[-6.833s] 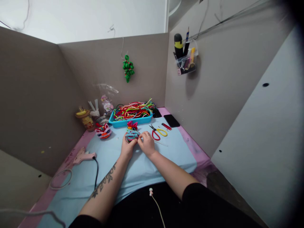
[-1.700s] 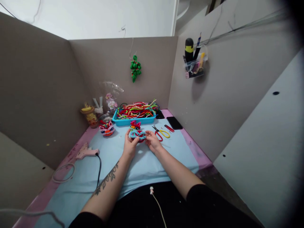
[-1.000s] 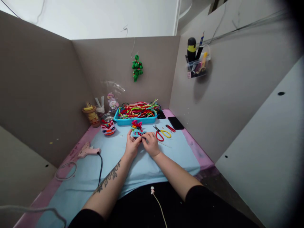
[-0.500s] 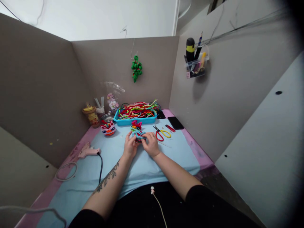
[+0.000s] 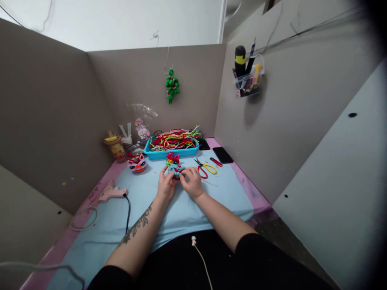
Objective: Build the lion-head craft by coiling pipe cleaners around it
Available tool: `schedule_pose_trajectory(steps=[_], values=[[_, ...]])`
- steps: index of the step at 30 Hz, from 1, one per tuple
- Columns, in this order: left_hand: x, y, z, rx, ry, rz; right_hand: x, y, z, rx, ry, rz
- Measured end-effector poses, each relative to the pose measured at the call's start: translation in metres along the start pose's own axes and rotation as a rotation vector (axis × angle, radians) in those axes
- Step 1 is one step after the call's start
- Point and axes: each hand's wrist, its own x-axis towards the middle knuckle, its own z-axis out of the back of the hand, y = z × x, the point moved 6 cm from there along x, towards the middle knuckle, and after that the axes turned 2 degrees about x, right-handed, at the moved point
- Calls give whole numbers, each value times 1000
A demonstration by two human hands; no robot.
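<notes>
A: What has moved?
B: The right hand (image 5: 192,184): a moment ago it was at the right edge of the fuzzy figure (image 5: 174,170), and now its fingers reach in over that edge.
A: And the left hand (image 5: 166,185)?
B: Its grip holds the figure from the left, thumb in front. The right grip pinches the lower right side. The figure is between the two hands, just in front of the blue tray (image 5: 172,154), above the middle of the counter (image 5: 217,197).
A: One figure or two?
B: One in hand, red on top and light blue below; the fingers cover much of its lower part, so I can't be sure how it is joined. A second, a pink-and-orange head (image 5: 137,164), rests on the counter to the left.
A: Count the rest.
B: One pair of scissors (image 5: 207,167) with one red and one yellow handle, just beside the right hand; one red cutter (image 5: 216,162); one black phone (image 5: 223,155); one pink glue gun (image 5: 113,192); one yellow-lidded cup (image 5: 115,148). The tray holds one heap of fuzzy stems (image 5: 173,140), too tangled to count.
A: Anything in the way?
B: The pink-and-orange head stands before one metal bowl (image 5: 136,149), partly hiding it. One green ornament (image 5: 172,85) hangs on the back panel, well clear of the hands.
</notes>
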Motion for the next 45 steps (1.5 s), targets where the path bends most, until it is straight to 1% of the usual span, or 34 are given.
schedule_pose_trajectory(steps=[5,10,18,21,22,24,27,28,30,32,34,36,38,45], values=[[0,3,1,-17,19,20,-1,-4,-2,-4,-10,-11],[2,6,3,6,25,-3,-1,-4,-3,-19,-5,6],[1,7,2,97,-79,-29,-1,-3,-8,-33,33,4],[2,6,5,118,-102,-40,-1,-1,-7,28,47,15],[3,6,6,115,-104,-43,-1,-1,-6,64,33,8],[5,4,9,91,-115,-51,0,-7,0,132,-31,-51],[8,-2,14,39,-133,-60,0,-23,6,174,-136,-196],[8,-3,16,23,-134,-61,0,-28,6,181,-140,-231],[9,-5,18,-2,-126,-56,0,-33,3,195,-107,-263],[10,-6,20,-17,-125,-47,1,-30,0,203,-52,-234],[10,-6,22,-21,-131,-40,1,-23,-2,198,-17,-150],[10,-5,22,-22,-127,-36,0,-14,-1,172,-5,-56],[9,-4,20,-24,-112,-29,0,-8,-1,114,2,2],[9,2,16,-50,-70,-9,1,-4,-3,-102,44,64]])
